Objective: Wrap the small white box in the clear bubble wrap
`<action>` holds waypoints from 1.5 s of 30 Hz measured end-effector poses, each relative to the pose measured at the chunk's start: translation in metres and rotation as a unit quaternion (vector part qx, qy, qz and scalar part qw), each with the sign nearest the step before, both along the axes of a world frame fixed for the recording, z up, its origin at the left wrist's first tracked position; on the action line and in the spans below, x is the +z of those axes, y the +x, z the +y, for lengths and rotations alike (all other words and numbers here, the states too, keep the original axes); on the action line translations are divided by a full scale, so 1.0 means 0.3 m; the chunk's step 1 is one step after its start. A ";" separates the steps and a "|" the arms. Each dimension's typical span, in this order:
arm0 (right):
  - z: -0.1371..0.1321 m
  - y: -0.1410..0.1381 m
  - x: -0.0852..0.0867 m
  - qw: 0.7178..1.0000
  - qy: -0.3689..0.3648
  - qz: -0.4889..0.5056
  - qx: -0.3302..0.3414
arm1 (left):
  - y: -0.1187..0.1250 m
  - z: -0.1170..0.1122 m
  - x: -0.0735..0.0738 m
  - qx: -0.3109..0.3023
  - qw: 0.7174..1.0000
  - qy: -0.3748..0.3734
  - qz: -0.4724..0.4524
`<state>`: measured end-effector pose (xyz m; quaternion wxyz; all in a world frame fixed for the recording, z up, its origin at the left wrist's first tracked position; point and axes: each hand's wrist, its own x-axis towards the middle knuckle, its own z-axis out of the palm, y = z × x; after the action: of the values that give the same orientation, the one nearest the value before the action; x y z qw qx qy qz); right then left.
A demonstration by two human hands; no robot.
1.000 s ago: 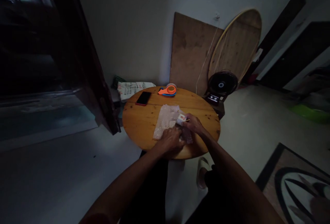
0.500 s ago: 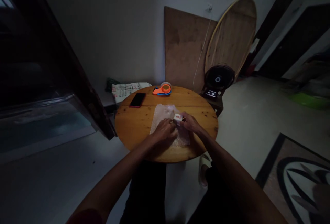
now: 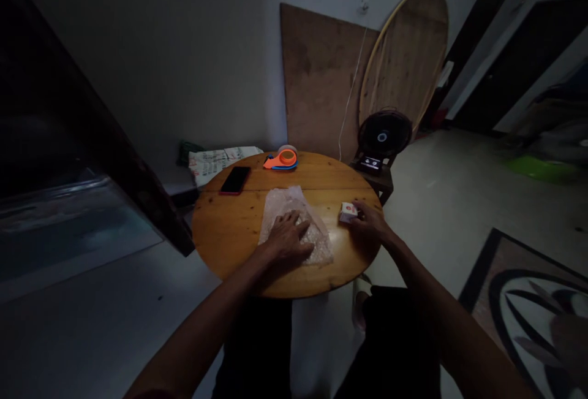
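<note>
We rest our left hand (image 3: pixel 289 238), splayed and gripping nothing, on bubble wrap (image 3: pixel 278 199) atop the wooden table (image 3: pixel 220 233); to its right, beyond the wrap's edge, our right hand (image 3: pixel 370 224) grasps a small white box (image 3: pixel 348 212)

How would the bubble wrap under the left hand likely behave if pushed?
The bubble wrap is probably floppy, as its edges look uneven. It seems thin, so likely light too. Lying flat on the table, it would probably slide rather than roll.
</note>
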<state>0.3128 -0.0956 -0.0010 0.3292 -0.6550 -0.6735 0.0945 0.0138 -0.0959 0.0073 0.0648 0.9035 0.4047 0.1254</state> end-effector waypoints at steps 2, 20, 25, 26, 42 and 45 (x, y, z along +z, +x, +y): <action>-0.019 -0.018 0.012 0.999 0.027 -0.030 -0.012 | 0.002 0.002 -0.004 -0.002 1.000 0.005 -0.001; 0.138 -0.424 -0.016 0.976 -0.054 -0.202 0.055 | 0.009 -0.001 -0.060 0.022 0.999 0.025 -0.022; 0.123 -0.423 -0.028 0.969 -0.047 -0.241 0.036 | -0.001 -0.006 -0.047 0.019 0.999 0.004 -0.050; 0.120 -0.425 -0.030 0.969 -0.044 -0.240 0.037 | -0.004 -0.007 -0.044 0.018 0.998 -0.004 -0.059; 0.129 -0.409 -0.057 0.974 -0.026 -0.219 0.046 | -0.144 0.136 -0.066 0.036 0.996 -0.066 0.039; 0.132 -0.407 -0.058 0.974 -0.023 -0.221 0.046 | -0.150 0.135 -0.071 0.029 0.997 -0.058 0.036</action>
<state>0.1907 -0.0560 -0.0184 0.1528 -0.6353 -0.7567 -0.0218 -0.0313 -0.0556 -0.0139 0.0986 0.8903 0.4390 0.0706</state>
